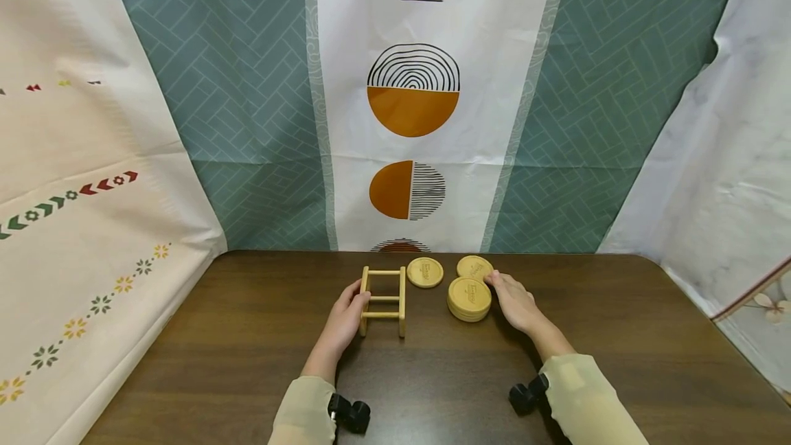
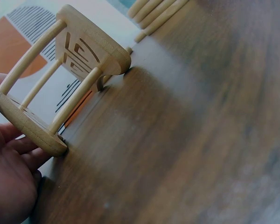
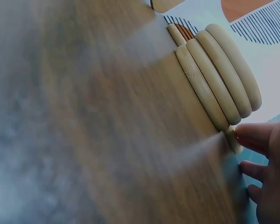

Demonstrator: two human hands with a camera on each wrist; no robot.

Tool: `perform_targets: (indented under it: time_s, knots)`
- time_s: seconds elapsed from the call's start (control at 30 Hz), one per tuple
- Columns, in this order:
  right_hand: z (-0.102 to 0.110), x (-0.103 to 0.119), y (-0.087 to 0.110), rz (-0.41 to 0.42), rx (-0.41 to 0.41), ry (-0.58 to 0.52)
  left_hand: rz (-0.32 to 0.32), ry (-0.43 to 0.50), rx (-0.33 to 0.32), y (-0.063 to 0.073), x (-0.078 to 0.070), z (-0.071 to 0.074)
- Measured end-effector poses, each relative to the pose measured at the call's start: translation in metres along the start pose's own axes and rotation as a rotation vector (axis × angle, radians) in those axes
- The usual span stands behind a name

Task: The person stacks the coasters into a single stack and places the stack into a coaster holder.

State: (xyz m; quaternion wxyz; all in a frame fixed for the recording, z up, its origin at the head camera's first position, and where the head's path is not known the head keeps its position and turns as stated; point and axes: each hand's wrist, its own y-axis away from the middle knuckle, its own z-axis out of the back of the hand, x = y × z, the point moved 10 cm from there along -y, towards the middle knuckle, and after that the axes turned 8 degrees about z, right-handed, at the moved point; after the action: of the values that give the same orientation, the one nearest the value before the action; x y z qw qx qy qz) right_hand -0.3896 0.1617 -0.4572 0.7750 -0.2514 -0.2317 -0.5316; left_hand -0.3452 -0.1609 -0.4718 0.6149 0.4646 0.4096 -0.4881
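My left hand grips the left side panel of a small wooden coaster rack, thumb in front and fingers around the outer side. Three rods join the rack's two panels, and cut-out slots show in its far panel in the left wrist view. My right hand reaches to the right edge of a round wooden coaster lying behind a stack of several coasters. In the right wrist view its fingertips are at that coaster's edge, just beyond the stack, with the fingers loosely bent.
A single coaster lies flat between the rack and the stack. All stand on a dark brown wooden table. A patterned cloth hangs at the table's back edge, with pale cloths on both sides. Each wrist carries a small black device.
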Motion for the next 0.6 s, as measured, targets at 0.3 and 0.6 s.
perform_targets:
  time_s: [0.3,0.6]
  knots:
    - [0.012,-0.007,0.009,-0.015,-0.071,-0.040,0.009,-0.002,-0.010,0.000,-0.001,0.001]
    - [0.024,-0.011,0.022,-0.028,-0.122,0.029,-0.001,-0.010,-0.015,-0.001,-0.001,0.001]
